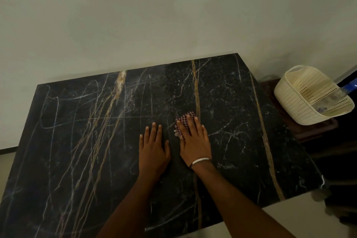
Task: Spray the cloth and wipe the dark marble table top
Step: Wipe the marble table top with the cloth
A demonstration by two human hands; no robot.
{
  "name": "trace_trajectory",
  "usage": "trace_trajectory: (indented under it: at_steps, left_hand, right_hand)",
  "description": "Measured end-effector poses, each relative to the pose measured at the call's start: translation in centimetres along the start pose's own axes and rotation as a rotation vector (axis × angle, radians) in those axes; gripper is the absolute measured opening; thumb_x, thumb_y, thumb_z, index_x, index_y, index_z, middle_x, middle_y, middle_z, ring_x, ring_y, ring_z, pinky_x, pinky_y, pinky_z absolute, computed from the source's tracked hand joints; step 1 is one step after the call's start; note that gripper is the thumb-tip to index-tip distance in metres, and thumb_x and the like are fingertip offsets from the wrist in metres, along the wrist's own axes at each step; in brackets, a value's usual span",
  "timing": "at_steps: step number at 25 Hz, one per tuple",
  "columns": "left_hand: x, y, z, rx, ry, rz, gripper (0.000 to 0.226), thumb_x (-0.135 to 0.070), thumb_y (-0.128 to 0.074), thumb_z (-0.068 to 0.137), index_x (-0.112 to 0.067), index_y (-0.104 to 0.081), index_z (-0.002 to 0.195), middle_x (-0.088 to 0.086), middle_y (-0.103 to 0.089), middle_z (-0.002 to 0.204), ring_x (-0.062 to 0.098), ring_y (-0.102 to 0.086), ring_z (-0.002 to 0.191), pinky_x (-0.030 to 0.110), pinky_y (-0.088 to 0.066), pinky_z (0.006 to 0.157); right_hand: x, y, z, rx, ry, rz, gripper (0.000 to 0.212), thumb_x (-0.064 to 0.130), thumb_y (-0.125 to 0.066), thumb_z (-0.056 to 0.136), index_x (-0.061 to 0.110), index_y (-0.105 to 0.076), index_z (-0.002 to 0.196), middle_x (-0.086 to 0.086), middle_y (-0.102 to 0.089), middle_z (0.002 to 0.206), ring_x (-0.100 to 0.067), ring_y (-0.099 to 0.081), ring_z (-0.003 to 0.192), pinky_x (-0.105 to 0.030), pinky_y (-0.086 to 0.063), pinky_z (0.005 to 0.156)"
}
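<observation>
I see both hands lying flat on the dark marble bench (87, 131), which fills the middle and lower part of the frame. The right hand (195, 141) is a little right of centre and presses down on the cloth (185, 119), a small checkered piece in red and white. Its fingers are straight and spread over the cloth, so this grip is open and it does not curl round anything; the cloth shows only beyond the fingertips and at the left side of the hand. A white band (201, 160) sits on the right wrist. The left hand (153, 147) lies just beside it, at the centre of the frame, palm down on the bare marble, fingers straight and close together, holding nothing. The two hands are near but not touching.

The marble has gold and white veins running from the top to the bottom of the frame. At the right edge of the frame a cream perforated basket (301, 106) stands on a lower dark surface, apart from the bench, and a clear bottle (332, 97) with a blue part leans inside it. A pale wall (135, 15) fills the upper part.
</observation>
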State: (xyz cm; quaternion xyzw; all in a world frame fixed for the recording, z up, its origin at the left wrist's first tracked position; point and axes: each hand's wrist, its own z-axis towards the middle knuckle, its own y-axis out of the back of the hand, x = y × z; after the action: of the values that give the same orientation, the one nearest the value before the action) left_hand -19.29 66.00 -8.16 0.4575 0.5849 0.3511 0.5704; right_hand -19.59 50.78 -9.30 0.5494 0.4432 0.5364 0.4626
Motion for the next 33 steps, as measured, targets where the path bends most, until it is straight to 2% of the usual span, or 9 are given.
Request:
trace_trajectory:
  at_steps: [3,6,9,12,18,23,27,29,33]
  left_hand:
    - [0.6,0.0,-1.1,0.0,-0.009,-0.021,0.063,-0.046,-0.028,0.101,-0.022,-0.006,0.154,0.0,0.004,0.163,0.017,0.011,0.148,0.036,0.01,0.118]
    - [1.0,-0.1,-2.2,0.001,-0.024,-0.028,0.063,-0.046,-0.029,0.101,-0.022,-0.007,0.154,0.0,0.002,0.163,0.016,0.011,0.148,0.036,0.011,0.118]
    - [1.1,-0.2,-3.0,-0.012,-0.036,-0.026,0.062,-0.044,-0.03,0.101,-0.021,-0.009,0.154,0.001,0.001,0.163,0.017,0.009,0.149,0.036,0.01,0.119]
    - [1.0,-0.1,-3.6,0.004,-0.046,-0.015,0.062,-0.044,-0.03,0.101,-0.021,-0.009,0.155,0.001,0.001,0.163,0.018,0.008,0.149,0.037,0.009,0.12]
    - [1.3,-0.4,-5.3,0.018,-0.058,-0.025,0.063,-0.046,-0.029,0.1,-0.023,-0.007,0.154,0.0,0.002,0.163,0.017,0.01,0.148,0.037,0.01,0.118]
    - [1.0,-0.8,-6.6,0.01,-0.07,-0.001,0.062,-0.045,-0.029,0.1,-0.021,-0.008,0.154,0.002,0.001,0.163,0.019,0.007,0.149,0.037,0.009,0.119]
    - [1.5,-0.9,-8.1,0.021,-0.09,-0.021,0.062,-0.046,-0.028,0.101,-0.022,-0.008,0.154,0.001,0.001,0.163,0.018,0.008,0.149,0.037,0.009,0.119]
    - [1.6,-1.0,-8.7,0.018,-0.091,-0.022,0.062,-0.047,-0.028,0.1,-0.022,-0.008,0.154,0.001,0.001,0.163,0.018,0.008,0.149,0.038,0.008,0.119]
    - [1.5,-1.4,-9.3,0.015,-0.09,-0.005,0.063,-0.046,-0.028,0.1,-0.021,-0.008,0.154,0.002,0.0,0.163,0.019,0.007,0.149,0.039,0.007,0.12]
  right_hand:
    - [-2.3,0.8,0.0,-0.021,-0.108,0.023,0.061,0.033,-0.035,0.096,0.039,-0.011,0.152,0.002,-0.001,0.163,-0.021,0.004,0.149,-0.043,-0.007,0.121]
    - [-1.4,1.1,-0.7,-0.046,-0.219,0.055,0.061,0.032,-0.037,0.096,0.038,-0.013,0.152,0.0,-0.003,0.163,-0.023,0.003,0.149,-0.043,-0.006,0.12]
    - [1.3,0.2,-2.6,-0.025,-0.125,0.029,0.061,0.034,-0.036,0.095,0.036,-0.013,0.152,-0.001,-0.002,0.163,-0.024,0.003,0.149,-0.044,-0.009,0.12]
    - [0.8,0.3,-4.0,0.018,-0.04,0.011,0.061,0.034,-0.036,0.096,0.037,-0.011,0.152,0.002,0.0,0.162,-0.022,0.006,0.149,-0.044,-0.007,0.121]
    - [-0.3,1.2,-5.5,-0.028,-0.248,0.029,0.062,0.034,-0.036,0.095,0.039,-0.01,0.151,0.0,-0.001,0.163,-0.023,0.004,0.149,-0.044,-0.007,0.12]
    - [1.1,0.0,-8.3,-0.014,-0.047,-0.002,0.062,0.034,-0.039,0.095,0.036,-0.013,0.151,0.0,-0.005,0.162,-0.024,0.001,0.149,-0.045,-0.009,0.119]
    - [-2.3,0.9,-8.6,-0.024,-0.209,0.006,0.058,0.036,-0.035,0.096,0.039,-0.014,0.15,-0.001,-0.008,0.162,-0.024,-0.001,0.149,-0.043,-0.005,0.118]
    - [-1.8,0.9,-9.4,-0.035,-0.278,-0.01,0.059,0.037,-0.036,0.095,0.038,-0.015,0.15,-0.003,-0.009,0.162,-0.026,-0.003,0.149,-0.045,-0.007,0.118]
    - [2.0,-0.4,-12.1,-0.063,-0.153,-0.004,0.063,0.036,-0.038,0.092,0.036,-0.016,0.151,-0.004,-0.01,0.162,-0.027,-0.005,0.149,-0.048,-0.015,0.118]
